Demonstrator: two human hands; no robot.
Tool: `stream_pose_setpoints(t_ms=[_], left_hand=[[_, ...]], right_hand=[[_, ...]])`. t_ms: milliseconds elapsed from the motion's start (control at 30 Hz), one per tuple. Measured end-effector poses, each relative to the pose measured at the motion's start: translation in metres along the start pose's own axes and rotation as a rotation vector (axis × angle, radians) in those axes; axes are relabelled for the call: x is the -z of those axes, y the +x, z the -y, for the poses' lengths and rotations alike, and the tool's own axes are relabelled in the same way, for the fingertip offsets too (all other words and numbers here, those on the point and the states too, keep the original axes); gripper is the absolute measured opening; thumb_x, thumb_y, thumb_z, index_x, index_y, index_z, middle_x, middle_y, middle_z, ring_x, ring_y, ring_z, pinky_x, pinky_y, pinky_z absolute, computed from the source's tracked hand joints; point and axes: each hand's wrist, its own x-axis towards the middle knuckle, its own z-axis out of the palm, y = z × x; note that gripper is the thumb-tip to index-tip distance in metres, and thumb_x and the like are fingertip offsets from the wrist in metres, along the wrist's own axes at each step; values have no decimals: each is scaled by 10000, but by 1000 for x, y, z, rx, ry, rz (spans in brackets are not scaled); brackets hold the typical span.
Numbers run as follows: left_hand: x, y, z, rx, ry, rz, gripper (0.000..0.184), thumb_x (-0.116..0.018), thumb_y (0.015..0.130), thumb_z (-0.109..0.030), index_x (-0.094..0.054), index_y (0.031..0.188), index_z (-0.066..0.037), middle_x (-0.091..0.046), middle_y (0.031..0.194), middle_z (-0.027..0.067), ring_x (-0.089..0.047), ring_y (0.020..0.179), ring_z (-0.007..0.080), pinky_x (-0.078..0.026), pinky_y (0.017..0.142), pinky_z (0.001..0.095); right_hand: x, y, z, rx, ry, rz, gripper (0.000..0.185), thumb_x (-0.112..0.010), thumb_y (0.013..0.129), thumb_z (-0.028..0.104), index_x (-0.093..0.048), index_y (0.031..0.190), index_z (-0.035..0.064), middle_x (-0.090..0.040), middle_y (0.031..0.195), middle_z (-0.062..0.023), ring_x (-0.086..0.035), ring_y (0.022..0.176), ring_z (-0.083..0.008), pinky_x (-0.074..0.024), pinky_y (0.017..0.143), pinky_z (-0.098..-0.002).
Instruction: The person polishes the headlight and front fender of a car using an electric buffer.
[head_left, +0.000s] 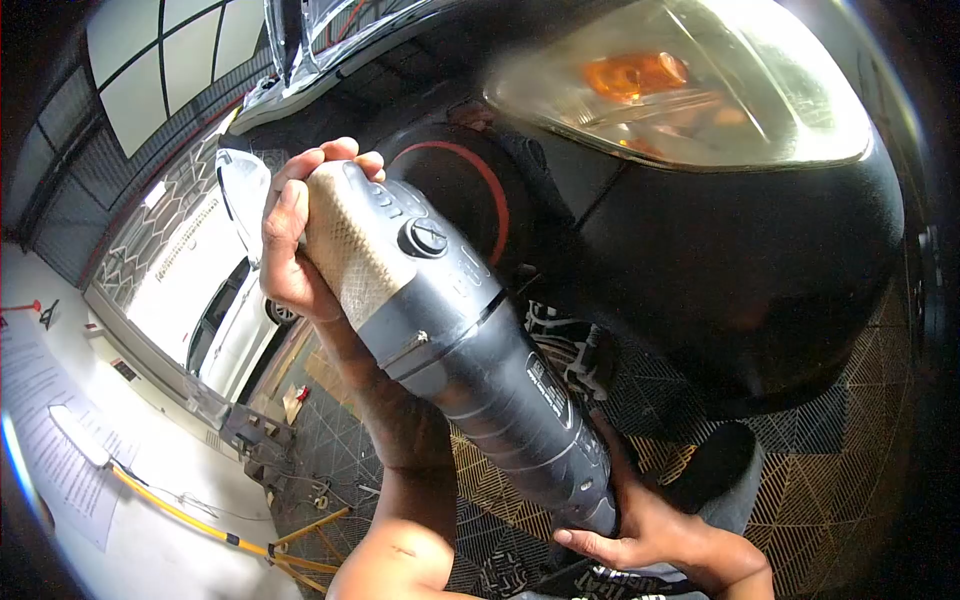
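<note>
A black power tool [520,385] with a tan textured cover on its head lies diagonally across the middle of the view. My left hand [295,235] is wrapped round the head end, its fingertips curling over the top edge. Around the rear end of the body my right hand [640,525] is closed, thumb on the near side. A round knob shows on the tool's head. Above and to the right is a hazy headlight [720,85] with an orange bulb area, set in a dark bumper [740,270]. The tool is apart from the headlight.
A yellow stand [190,508] with a light is at the lower left, near a white wall with a paper sheet [60,430]. Patterned tiles [810,490] cover the floor. A white car [225,330] stands beyond the opening. Cables lie on the floor.
</note>
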Motion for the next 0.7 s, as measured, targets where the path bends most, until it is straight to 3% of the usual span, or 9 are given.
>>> stream_pose_setpoints(t_ms=[67,300,400,567,700], left_hand=[[0,0,-1,2,25,-36,411,-385,948,-228,-622,1134,51,-637,1083,251,-654,932,360,-524,881,466],[45,-2,0,-32,30,-54,409,-402,938,-233,-629,1116,57,-649,1074,238,-641,929,370,-507,893,468],[57,-4,0,-25,-6,-86,390,-424,928,-232,-634,1108,43,-654,1070,225,-637,934,359,-499,905,462],[51,-1,-3,1,46,-130,387,-434,931,-240,-636,1114,34,-660,1089,217,-639,959,355,-492,919,461],[39,11,-3,16,-28,1,409,-416,938,-247,-628,1135,41,-662,1103,223,-645,972,353,-495,917,462]], right_hand=[[-2,3,4,-23,120,-10,1235,-792,814,341,134,1498,-105,-133,1546,-366,-153,1478,-398,-130,1202,-438],[-7,18,-1,0,94,16,1211,-791,813,341,97,1512,-95,-141,1546,-362,-148,1479,-401,-124,1202,-442],[-5,27,3,80,-64,23,1192,-783,822,350,76,1516,-97,-123,1550,-367,-135,1482,-404,-124,1202,-450],[-3,29,7,116,-55,-12,1172,-774,833,359,58,1516,-104,-152,1543,-386,-203,1471,-403,-181,1194,-419],[4,23,19,146,-158,-19,1153,-773,837,326,54,1522,-92,-200,1533,-381,-273,1448,-402,-221,1182,-404]])
